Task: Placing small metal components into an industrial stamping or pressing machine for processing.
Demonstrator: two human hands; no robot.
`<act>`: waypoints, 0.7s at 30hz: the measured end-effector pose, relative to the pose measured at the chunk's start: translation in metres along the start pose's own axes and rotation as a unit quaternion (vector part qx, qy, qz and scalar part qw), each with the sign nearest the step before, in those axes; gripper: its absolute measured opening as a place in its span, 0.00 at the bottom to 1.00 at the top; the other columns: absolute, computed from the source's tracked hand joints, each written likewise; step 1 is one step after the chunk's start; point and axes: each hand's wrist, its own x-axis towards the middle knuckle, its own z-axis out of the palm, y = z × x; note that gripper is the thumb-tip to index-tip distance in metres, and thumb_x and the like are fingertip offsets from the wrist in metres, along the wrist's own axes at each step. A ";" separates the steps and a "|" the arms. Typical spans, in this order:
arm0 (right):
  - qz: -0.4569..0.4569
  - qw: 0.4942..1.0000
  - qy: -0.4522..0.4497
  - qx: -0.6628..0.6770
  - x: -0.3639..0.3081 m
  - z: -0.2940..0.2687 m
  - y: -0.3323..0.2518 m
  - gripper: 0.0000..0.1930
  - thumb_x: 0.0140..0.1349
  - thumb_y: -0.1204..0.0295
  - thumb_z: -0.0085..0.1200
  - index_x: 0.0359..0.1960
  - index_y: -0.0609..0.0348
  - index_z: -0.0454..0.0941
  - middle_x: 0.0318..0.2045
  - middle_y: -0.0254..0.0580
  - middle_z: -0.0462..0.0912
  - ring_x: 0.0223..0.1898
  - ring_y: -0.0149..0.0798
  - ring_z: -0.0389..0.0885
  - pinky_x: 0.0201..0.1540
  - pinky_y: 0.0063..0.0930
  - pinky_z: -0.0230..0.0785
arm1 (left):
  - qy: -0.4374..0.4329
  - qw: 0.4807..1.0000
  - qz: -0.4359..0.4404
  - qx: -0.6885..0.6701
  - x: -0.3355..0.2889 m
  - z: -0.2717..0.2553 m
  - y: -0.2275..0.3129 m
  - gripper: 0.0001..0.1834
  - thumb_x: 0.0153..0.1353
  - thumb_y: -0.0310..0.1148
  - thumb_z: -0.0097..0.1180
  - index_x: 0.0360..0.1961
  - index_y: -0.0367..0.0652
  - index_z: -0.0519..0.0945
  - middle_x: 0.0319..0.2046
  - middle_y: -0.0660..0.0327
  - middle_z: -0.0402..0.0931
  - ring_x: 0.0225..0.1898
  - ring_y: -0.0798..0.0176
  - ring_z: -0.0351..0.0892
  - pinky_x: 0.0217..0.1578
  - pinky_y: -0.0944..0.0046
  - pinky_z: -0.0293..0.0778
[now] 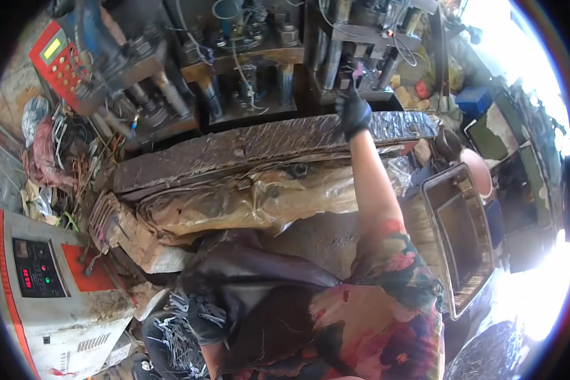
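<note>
Floral shirt (367, 323): nearest the camera, across the lower right, above a dark-clad lap (266, 259)

Left hand (208, 322): dark-gloved, low beside the lap, among thin grey strips (174, 335); whether its fingers have closed on any, I cannot tell

Right hand (353, 114): black-gloved, arm stretched far forward over the ledge; fingers drawn in, apparently pinching a slim pink piece (358, 69)

Pink piece: beyond the fingertips, in front of the right-hand press (328, 63); a slim shape like this would suit a narrow gap better than a gloved hand

Grey strips: heaped loosely in a dark container (151, 332), probably kept by the lap so they lie within easy reach

Ledge (253, 149): long, dark, wrinkled and grimy, between person and machines; crumpled plastic sheeting (304, 190) hangs along its near side, perhaps as protection from dirt

Room: cluttered workshop, a row of metal presses ahead; red keypad box (60, 66) far left, pale control cabinet (85, 316) lower left; at right, a rectangular tray (430, 221), pink basin (477, 172), blue box (474, 100) and glaring daylight
</note>
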 end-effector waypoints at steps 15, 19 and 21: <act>-0.006 0.995 0.101 -0.010 0.102 -0.025 0.016 0.16 0.73 0.54 0.48 0.44 0.52 0.79 0.23 0.40 0.83 0.16 0.36 0.76 0.16 0.27 0.66 | 0.017 0.998 0.037 0.054 0.000 0.046 -0.005 0.10 0.71 0.34 0.48 0.48 0.45 0.77 0.39 0.60 0.79 0.44 0.59 0.80 0.47 0.60 0.78; -0.008 0.994 0.106 0.029 0.091 -0.020 0.004 0.14 0.74 0.57 0.46 0.42 0.53 0.76 0.23 0.41 0.81 0.17 0.36 0.76 0.17 0.27 0.66 | 0.030 0.997 0.047 0.051 0.000 0.040 -0.006 0.11 0.71 0.34 0.49 0.50 0.44 0.77 0.43 0.57 0.79 0.47 0.58 0.80 0.49 0.59 0.78; 0.019 0.992 0.063 0.109 0.095 -0.029 -0.002 0.12 0.74 0.59 0.45 0.41 0.53 0.75 0.23 0.41 0.80 0.18 0.36 0.75 0.18 0.27 0.66 | 0.024 0.996 0.051 0.065 0.000 0.032 -0.007 0.12 0.71 0.34 0.48 0.52 0.45 0.76 0.46 0.56 0.80 0.49 0.57 0.80 0.51 0.58 0.77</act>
